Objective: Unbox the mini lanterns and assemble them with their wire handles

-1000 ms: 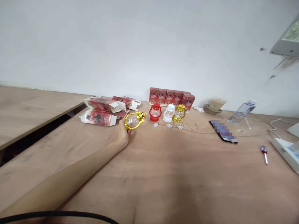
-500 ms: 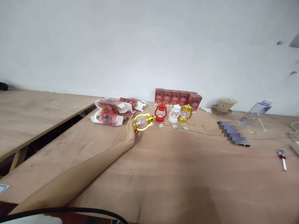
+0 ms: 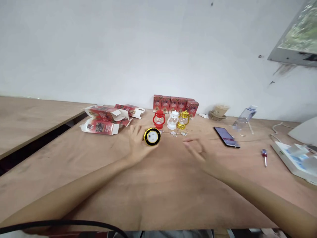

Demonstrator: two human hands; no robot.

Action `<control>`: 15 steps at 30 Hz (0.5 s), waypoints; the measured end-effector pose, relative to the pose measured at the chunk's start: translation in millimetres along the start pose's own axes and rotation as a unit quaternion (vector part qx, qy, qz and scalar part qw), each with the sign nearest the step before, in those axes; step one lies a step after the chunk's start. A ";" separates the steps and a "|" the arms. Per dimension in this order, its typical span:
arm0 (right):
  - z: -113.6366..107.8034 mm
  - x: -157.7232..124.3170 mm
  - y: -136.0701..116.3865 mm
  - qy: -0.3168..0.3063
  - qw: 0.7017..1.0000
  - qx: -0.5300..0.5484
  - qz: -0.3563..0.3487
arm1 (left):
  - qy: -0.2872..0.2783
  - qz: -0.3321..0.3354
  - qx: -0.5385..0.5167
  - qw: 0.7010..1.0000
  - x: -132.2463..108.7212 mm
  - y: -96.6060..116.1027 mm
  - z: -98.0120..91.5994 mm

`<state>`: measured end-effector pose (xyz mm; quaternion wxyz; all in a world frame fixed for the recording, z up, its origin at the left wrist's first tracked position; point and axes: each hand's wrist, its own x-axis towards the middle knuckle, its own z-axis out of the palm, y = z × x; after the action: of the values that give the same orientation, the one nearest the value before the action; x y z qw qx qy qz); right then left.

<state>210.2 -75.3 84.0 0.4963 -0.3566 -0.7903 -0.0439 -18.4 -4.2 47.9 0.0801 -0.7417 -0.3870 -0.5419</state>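
1. Over on the left, opened red boxes [image 3: 104, 127] lie heaped on the counter [image 3: 160, 198], flaps sticking out.
2. Here's the left hand [image 3: 138, 148], just right of the boxes, its grip closed around a lantern [image 3: 152, 137].
3. That lantern is tipped, its round base turned towards us: white middle, black ring, gold rim.
4. Just behind it, the red lantern [image 3: 158, 119] stands upright.
5. Then the white lantern [image 3: 172, 120], with a row of closed boxes [image 3: 174, 104] behind and small silvery pieces [image 3: 174, 134] in front.
6. Right beside it, the gold lantern [image 3: 184, 120], upright too.
7. And the right hand [image 3: 203, 157], a blur, fingers pointing left; whether its grip is apart or together, I can't tell.
8. Farther right: cup [image 3: 221, 110], phone [image 3: 224, 136], leaning bottle [image 3: 247, 115], screwdriver [image 3: 264, 153], power strip [image 3: 284, 158].
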 end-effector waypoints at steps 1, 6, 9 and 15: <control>10.9 -0.5 1.4 -0.005 1.000 0.013 -0.019 | -0.022 0.019 0.026 0.999 -3.3 3.3 1.7; 59.4 -10.2 15.3 0.017 0.998 0.046 -0.032 | -0.108 0.034 0.057 0.992 -21.7 13.1 14.0; 74.1 -20.2 22.1 0.030 0.998 0.055 -0.021 | -0.134 0.056 0.039 0.989 -26.5 13.6 17.0; 82.2 -29.8 29.5 -0.004 0.995 0.100 0.002 | -0.204 0.098 0.003 0.974 -28.8 9.2 20.0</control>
<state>173.8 -34.1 9.9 0.5265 -0.3067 -0.7920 0.0376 -0.7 -13.8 17.7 0.0545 -0.8705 -0.3225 -0.3677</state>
